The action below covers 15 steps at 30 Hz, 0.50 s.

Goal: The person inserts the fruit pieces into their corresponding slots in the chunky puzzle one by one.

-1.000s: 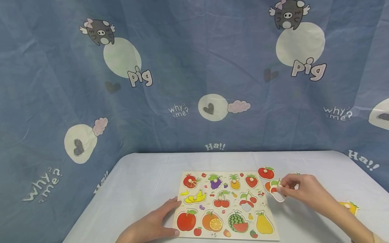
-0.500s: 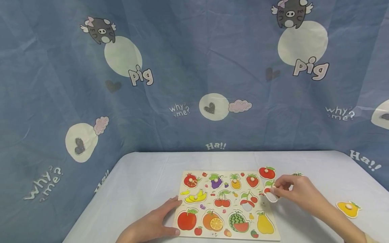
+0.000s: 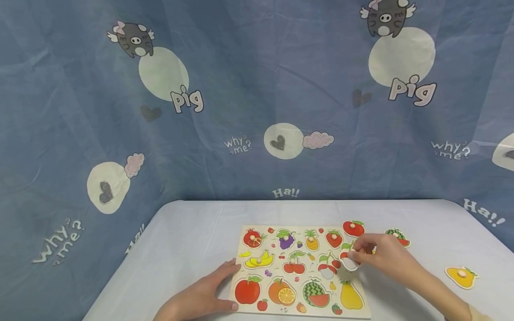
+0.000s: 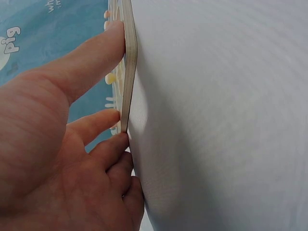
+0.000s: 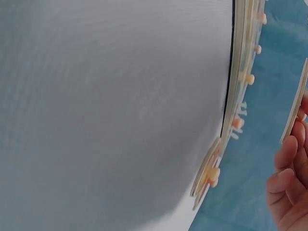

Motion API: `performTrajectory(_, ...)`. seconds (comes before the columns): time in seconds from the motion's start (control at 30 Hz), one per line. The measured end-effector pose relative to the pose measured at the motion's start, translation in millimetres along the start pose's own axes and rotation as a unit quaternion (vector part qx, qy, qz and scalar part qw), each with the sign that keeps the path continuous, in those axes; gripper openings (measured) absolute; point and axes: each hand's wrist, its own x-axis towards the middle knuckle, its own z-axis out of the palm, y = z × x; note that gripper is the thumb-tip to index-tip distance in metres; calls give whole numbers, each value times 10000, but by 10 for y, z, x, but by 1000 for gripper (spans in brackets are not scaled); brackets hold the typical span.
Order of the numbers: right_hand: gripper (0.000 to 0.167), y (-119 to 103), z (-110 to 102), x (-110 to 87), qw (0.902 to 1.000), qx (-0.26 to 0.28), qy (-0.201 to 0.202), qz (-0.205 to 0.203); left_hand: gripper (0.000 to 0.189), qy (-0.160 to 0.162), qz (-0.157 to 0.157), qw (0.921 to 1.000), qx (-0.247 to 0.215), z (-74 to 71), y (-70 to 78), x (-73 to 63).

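The wooden fruit puzzle board [image 3: 281, 281] lies on the white table in the head view. My left hand [image 3: 202, 290] rests at its left edge, thumb on the near corner and fingers along the side; the left wrist view shows the thumb [image 4: 103, 45] pressing the board's edge. With thumb and fingertips, my right hand [image 3: 385, 254] pinches a red-and-white lychee puzzle piece [image 3: 350, 264] over the board's right edge. That piece is raised, seen edge-on in the right wrist view. Left of it lies the board's lychee picture [image 3: 327, 269], without a knob.
Loose knobbed pieces lie right of the board: a red apple piece [image 3: 354, 228], a watermelon piece [image 3: 399, 238] and a yellow piece [image 3: 462, 277]. Another is mostly hidden behind my right hand. Several knobbed pieces, such as the bananas [image 3: 265, 261], sit in the board. A blue curtain [image 3: 241, 89] hangs behind.
My right hand has carried the lychee piece leftward from the loose pieces to above the board's right edge, uncovering the watermelon piece. The left hand holds its place.
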Motion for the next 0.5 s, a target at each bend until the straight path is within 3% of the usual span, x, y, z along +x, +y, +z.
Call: performTrajectory(0.5,15,-26,59,78,9974,142,-678,-216,90,-22,48,10000,-53,-7,-6,0)
